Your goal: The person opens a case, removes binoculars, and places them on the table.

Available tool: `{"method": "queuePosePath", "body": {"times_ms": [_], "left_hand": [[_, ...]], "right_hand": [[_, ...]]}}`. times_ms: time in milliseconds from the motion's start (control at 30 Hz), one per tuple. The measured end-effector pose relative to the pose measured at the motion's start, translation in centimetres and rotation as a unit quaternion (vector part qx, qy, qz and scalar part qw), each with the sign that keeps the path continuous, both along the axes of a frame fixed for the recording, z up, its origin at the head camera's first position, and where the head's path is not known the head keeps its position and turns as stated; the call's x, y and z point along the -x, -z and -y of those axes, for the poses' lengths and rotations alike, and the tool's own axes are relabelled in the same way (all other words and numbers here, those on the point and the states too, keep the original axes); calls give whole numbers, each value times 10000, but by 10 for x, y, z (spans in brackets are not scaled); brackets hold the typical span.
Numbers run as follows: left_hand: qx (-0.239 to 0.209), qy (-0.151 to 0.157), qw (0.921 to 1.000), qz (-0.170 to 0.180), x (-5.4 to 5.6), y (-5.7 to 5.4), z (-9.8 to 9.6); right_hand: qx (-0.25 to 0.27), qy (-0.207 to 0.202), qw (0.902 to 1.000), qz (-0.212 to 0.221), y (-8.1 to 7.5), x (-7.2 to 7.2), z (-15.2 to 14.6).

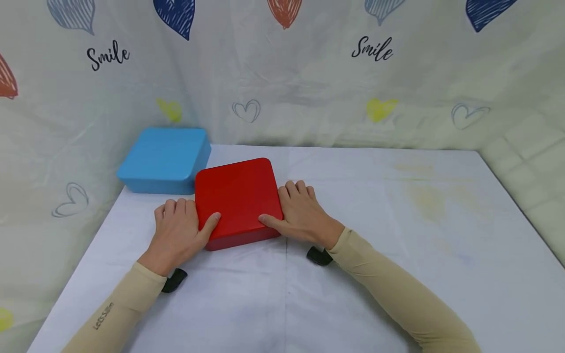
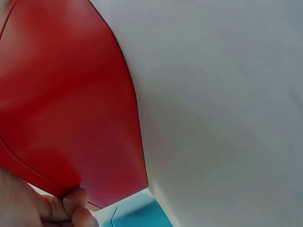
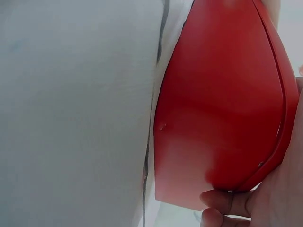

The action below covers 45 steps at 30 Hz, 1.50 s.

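A red box (image 1: 240, 198) with rounded corners and a lid seam along its side is held between both hands, turned slightly on the table. The left hand (image 1: 178, 235) grips its left side, thumb on the top near the front corner. On the opposite side the right hand (image 1: 304, 215) grips it the same way, thumb over the front right corner. In the left wrist view, fingertips (image 2: 75, 203) press the red side wall below the lid edge. Curled fingers (image 3: 220, 201) show against the box's far end in the right wrist view.
A blue box (image 1: 165, 157) of similar shape lies at the table's back left, overlapped by the red box's left edge in the head view. White cloth covers the table (image 1: 375, 220). A printed curtain (image 1: 309, 73) hangs behind it. Dark wrist devices (image 1: 175, 280) sit under both wrists.
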<state>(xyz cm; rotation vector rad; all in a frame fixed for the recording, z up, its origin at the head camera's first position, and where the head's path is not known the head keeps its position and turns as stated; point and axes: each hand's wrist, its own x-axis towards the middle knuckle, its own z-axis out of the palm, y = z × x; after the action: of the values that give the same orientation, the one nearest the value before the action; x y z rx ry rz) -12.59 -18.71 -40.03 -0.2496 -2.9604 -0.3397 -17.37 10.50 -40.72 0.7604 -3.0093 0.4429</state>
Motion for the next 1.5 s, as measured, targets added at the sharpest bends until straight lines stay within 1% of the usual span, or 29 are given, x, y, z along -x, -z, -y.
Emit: {"method": "queuePosePath", "body": {"times_ms": [233, 367, 533, 700, 833, 1000, 1200, 1500], "left_hand": [[101, 35, 9998, 150, -2, -2, -6], [61, 76, 9998, 176, -4, -4, -9], [15, 151, 9997, 179, -4, -3, -15], [34, 234, 9997, 94, -3, -2, -20], [35, 253, 9997, 33, -5, -1, -24], [-40, 288, 9996, 44, -6, -1, -28], [42, 403, 9992, 72, -4, -3, -38], [96, 577, 9983, -14, 2, -3, -55]], "right_hand": [[-223, 12, 9994, -252, -4, -8, -6], [-278, 29, 9990, -362, -7, -12, -9], [-338, 82, 9988, -333, -9, -19, -15], [-371, 194, 9984, -386, -10, -22, -21], [-416, 189, 9983, -360, -10, -25, -24], [-473, 224, 9978, -395, -10, -27, -29], [-423, 318, 9978, -398, -11, -31, -38], [-362, 476, 9975, -375, -9, -34, -57]]}}
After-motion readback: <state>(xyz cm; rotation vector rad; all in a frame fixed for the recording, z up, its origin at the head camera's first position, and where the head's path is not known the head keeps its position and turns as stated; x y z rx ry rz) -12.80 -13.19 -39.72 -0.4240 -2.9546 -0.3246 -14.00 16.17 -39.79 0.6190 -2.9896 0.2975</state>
